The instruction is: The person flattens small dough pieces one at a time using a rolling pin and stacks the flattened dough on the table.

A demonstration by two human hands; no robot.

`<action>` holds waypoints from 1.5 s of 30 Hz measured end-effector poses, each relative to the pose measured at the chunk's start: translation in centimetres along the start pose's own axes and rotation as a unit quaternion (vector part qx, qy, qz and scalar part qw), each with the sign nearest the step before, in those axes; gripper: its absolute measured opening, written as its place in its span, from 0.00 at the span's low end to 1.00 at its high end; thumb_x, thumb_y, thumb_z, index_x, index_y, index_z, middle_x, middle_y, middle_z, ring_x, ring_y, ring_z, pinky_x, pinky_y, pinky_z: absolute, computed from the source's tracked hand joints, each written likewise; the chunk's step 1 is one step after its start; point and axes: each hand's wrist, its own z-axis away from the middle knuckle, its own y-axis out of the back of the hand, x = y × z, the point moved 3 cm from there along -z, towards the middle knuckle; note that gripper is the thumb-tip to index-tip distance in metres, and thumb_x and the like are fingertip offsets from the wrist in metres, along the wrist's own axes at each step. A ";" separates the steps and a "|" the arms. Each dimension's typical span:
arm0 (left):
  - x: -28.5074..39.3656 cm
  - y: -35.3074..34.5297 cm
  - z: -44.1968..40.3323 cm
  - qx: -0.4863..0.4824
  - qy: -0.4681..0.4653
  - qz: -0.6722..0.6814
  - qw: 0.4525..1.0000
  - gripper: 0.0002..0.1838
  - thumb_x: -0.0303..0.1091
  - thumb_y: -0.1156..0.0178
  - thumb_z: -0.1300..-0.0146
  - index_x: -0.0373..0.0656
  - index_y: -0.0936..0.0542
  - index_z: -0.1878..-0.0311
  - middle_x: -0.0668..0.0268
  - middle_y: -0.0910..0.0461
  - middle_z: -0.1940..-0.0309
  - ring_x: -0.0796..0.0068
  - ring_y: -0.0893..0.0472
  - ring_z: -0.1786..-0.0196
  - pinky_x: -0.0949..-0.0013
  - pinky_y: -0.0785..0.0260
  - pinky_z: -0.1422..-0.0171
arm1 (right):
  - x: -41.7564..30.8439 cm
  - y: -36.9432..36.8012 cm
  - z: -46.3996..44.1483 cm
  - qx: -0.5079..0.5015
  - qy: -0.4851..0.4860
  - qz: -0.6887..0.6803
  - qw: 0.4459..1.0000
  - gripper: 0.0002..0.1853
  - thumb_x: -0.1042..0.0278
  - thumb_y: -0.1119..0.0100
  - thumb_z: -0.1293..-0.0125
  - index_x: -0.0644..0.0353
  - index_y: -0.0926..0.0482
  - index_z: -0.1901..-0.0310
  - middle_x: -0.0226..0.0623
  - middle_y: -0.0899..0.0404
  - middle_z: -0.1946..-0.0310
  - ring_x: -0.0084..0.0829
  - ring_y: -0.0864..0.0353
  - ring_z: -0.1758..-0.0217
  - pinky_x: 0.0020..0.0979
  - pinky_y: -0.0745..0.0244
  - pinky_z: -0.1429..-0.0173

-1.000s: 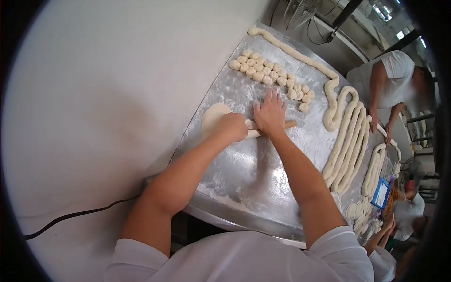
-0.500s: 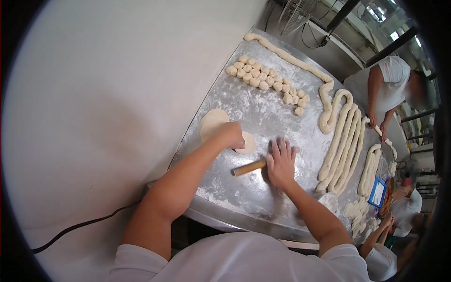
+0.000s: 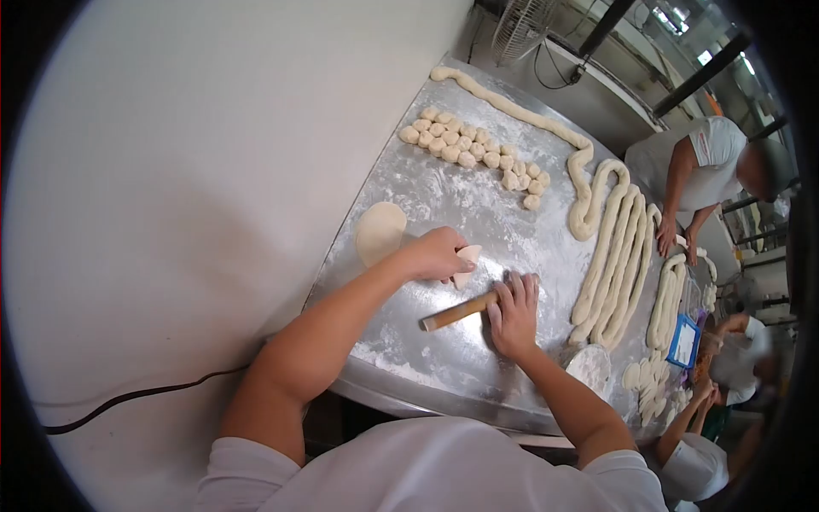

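My left hand (image 3: 438,254) pinches the edge of a small dough round (image 3: 466,268), which is partly lifted and folded above the floured metal table (image 3: 409,299). Under the fingers of my right hand (image 3: 514,317) lies a short wooden rolling pin (image 3: 458,312); the hand covers its right end. A larger flattened dough sheet (image 3: 380,232) rests flat beyond my left forearm.
Dough balls (image 3: 465,143) sit in rows at the far side. Long dough ropes (image 3: 610,264) lie to the right, near a flour heap (image 3: 589,369) and a blue-framed tray (image 3: 684,343). A co-worker (image 3: 695,166) handles dough across the table; others work at the lower right.
My left hand has moved right, lifting the small dough round's edge. My right hand's fingers, spread before, have come down over the rolling pin. The view has shifted slightly.
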 end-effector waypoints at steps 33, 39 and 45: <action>-6.5 3.6 -1.0 -0.132 0.205 -0.284 0.927 0.09 0.36 0.29 0.36 0.41 0.05 0.66 0.59 0.06 0.67 0.66 0.10 0.68 0.61 0.21 0.64 | -5.0 -1.3 -7.5 -0.073 -0.040 0.032 0.996 0.40 0.42 0.48 0.17 0.66 0.35 0.17 0.61 0.41 0.14 0.67 0.41 0.14 0.69 0.54 0.11; -7.2 4.4 -1.6 -0.120 0.125 -0.464 0.869 0.25 0.56 0.30 0.30 0.39 0.06 0.64 0.52 0.08 0.64 0.53 0.10 0.63 0.54 0.18 0.53 | -7.2 -4.5 -16.8 -0.048 -0.147 -0.013 0.988 0.39 0.42 0.54 0.14 0.63 0.39 0.14 0.59 0.49 0.10 0.66 0.47 0.10 0.70 0.56 0.11; -7.8 2.8 -1.7 -0.031 0.080 -0.475 0.876 0.23 0.54 0.27 0.38 0.39 0.06 0.64 0.50 0.08 0.63 0.49 0.08 0.56 0.51 0.17 0.47 | -4.4 -2.0 -3.8 -0.080 -0.026 -0.034 0.996 0.35 0.47 0.45 0.18 0.62 0.31 0.20 0.53 0.42 0.12 0.64 0.47 0.10 0.71 0.60 0.10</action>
